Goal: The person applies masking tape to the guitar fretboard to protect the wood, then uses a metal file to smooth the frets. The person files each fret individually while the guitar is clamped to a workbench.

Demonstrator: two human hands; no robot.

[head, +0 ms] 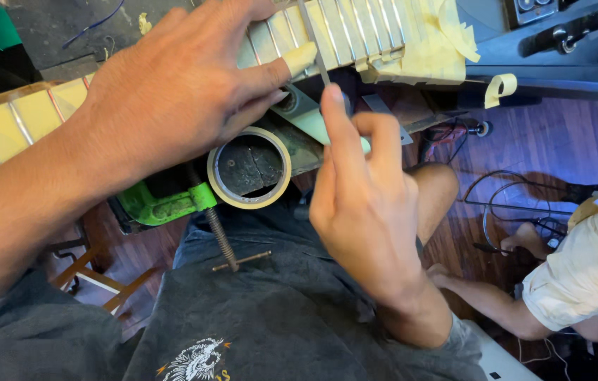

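On taped fretboard (355, 32), slim metal file (315, 49)

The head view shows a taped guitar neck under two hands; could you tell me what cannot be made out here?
- Neck: the middle is hidden by the left hand, the ends cut by the edges.
- Thin tool: its lower end is hidden by the right hand.
- Clamp: its top is behind the left forearm.

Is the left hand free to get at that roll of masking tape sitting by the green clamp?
Probably yes. The left hand rests on the taped fretboard just above the tape roll, and nothing lies between them. The right hand, holding a thin tool, sits off to the side.
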